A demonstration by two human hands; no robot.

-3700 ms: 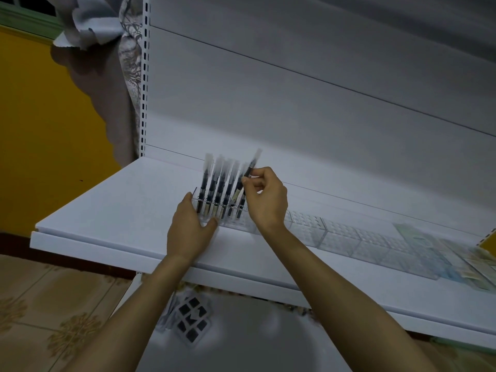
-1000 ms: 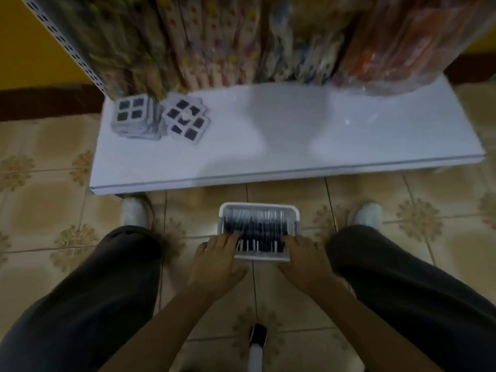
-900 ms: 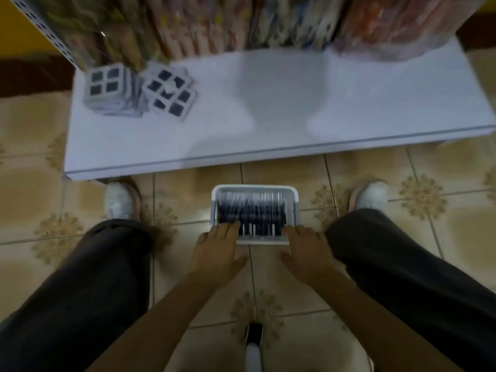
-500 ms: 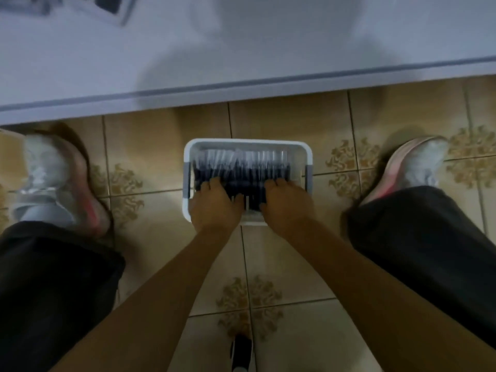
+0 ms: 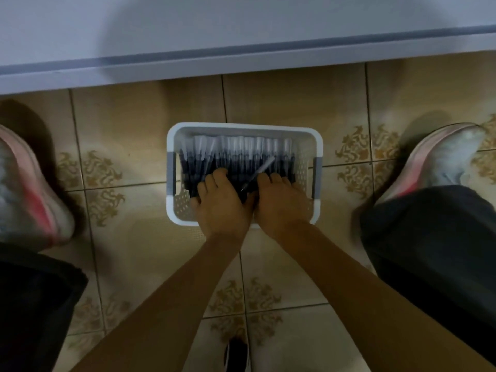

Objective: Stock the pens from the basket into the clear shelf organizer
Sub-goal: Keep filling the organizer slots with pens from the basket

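A white basket (image 5: pixel 171 208) with grey handles sits on the tiled floor between my feet. Several dark pens with clear caps (image 5: pixel 236 151) lie in it side by side. Both hands are inside the basket at its near end. My left hand (image 5: pixel 221 202) has its fingers curled down into the pens at the middle left. My right hand (image 5: pixel 281 202) curls its fingers into the pens just to the right, and the two hands touch. One pen (image 5: pixel 259 171) sticks up at a slant between the two thumbs. The clear shelf organizer is out of view.
The front edge of a white bottom shelf (image 5: pixel 241 57) runs across the top, close behind the basket. My shoes (image 5: pixel 440 159) and dark trouser legs (image 5: pixel 434 251) flank the basket. A small dark object (image 5: pixel 236 355) lies on the floor under my arms.
I have turned from the shelf organizer down to the floor. Both hands went from the basket's near rim into the pens, and one pen now tilts up between them.
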